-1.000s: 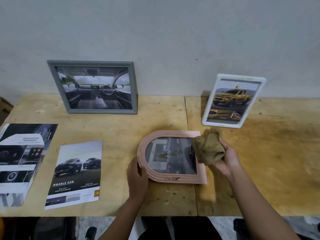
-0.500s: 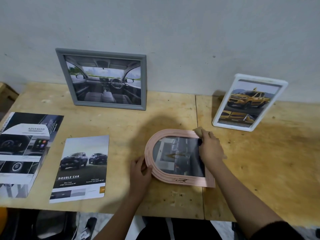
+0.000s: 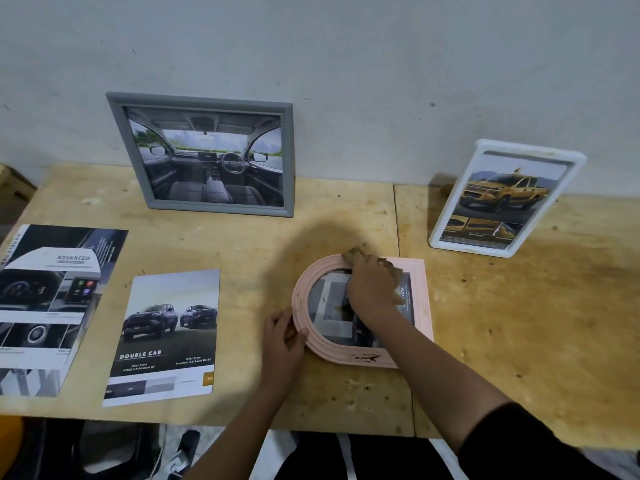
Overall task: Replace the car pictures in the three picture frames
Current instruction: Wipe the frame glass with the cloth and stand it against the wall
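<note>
Tabletop (image 3: 519,323) frame (image 3: 420,306): left hand (image 3: 284,344) beside, right hand (image 3: 372,289) atop.

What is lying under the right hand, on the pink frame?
A brown cloth peeks out beneath the right hand, pressed on the pink frame. The picture beneath it is partly hidden.

- Grey frame (image 3: 204,155): propped upright, landscape, car-interior picture.
- White frame (image 3: 507,199): propped, tilted, yellow pickup.
- Pink arched frame (image 3: 420,299): lying flat, picture seemingly a dark car.

Pink frame (image 3: 421,299), grey frame (image 3: 221,207), white frame (image 3: 471,248) with yellow truck (image 3: 502,192), brown cloth (image 3: 350,254), tan table (image 3: 536,323).
</note>
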